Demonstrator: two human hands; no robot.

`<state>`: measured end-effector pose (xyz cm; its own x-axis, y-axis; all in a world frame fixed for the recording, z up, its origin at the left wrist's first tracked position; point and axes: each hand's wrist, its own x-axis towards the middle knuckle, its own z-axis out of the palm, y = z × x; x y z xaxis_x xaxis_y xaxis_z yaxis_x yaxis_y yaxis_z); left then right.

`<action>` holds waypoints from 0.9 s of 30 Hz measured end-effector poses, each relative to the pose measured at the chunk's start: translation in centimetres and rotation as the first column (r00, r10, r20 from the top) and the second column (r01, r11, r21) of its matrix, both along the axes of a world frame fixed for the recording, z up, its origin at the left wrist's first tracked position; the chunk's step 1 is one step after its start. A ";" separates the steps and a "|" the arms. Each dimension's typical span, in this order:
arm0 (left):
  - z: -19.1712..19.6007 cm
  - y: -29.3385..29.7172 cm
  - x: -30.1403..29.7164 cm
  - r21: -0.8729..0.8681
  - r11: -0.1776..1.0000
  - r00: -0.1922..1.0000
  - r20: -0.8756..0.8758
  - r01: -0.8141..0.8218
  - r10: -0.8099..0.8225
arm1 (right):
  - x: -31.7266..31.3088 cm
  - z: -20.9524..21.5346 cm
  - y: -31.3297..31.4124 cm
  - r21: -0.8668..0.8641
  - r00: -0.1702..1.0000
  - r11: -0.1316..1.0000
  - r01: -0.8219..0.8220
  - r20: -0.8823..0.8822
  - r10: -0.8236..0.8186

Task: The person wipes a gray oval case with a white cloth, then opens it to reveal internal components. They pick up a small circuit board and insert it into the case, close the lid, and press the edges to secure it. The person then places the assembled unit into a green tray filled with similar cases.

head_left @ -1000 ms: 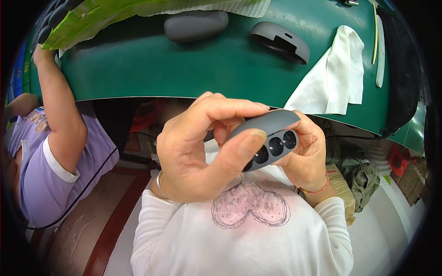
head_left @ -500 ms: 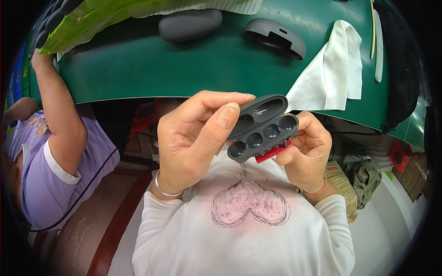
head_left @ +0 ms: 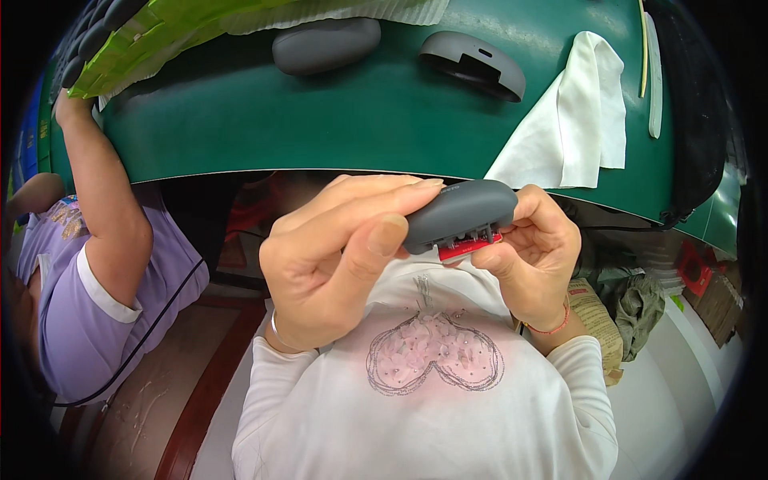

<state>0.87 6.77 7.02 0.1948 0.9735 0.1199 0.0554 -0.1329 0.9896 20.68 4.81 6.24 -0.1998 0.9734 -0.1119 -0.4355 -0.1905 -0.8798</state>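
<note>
A dark grey earbud charging case (head_left: 462, 210) is held up in front of my chest, its lid folded down over the wells. My left hand (head_left: 336, 256) is closed on the case's left end, thumb at the lower edge and fingers along the lid. At the other end my right hand (head_left: 534, 260) pinches the case between thumb and bent fingers. Beneath the case sticks out a red part (head_left: 464, 249), with dark prongs between it and the lid. My fingers hide both ends of the case.
On the green table (head_left: 320, 120) lie a closed grey shell (head_left: 326, 46), an open grey shell (head_left: 474, 66) and a white cloth (head_left: 572, 120). Stacked green trays (head_left: 160, 36) stand at the far left. A co-worker's arm (head_left: 100, 192) reaches toward them. A black bag (head_left: 698, 112) lies at the right.
The case's lid has swung shut over the wells. My left hand has shifted slightly left and lower, its fingers now lying along the lid; my right hand keeps its pinch.
</note>
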 end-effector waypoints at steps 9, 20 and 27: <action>-0.8 -0.4 -0.2 0.338 0.939 0.990 -0.143 0.062 -0.014 | 1.0 -1.1 1.9 0.504 0.926 0.858 -0.097 0.362 -0.108; -0.5 -0.9 -0.1 0.485 0.870 0.978 -0.208 0.088 0.017 | 0.4 -1.5 1.5 0.501 0.966 0.865 -0.031 0.239 -0.103; -0.1 -1.4 -0.2 0.527 0.844 0.969 -0.245 0.097 0.042 | 0.3 -1.7 1.5 0.468 0.983 0.883 -0.035 0.177 -0.055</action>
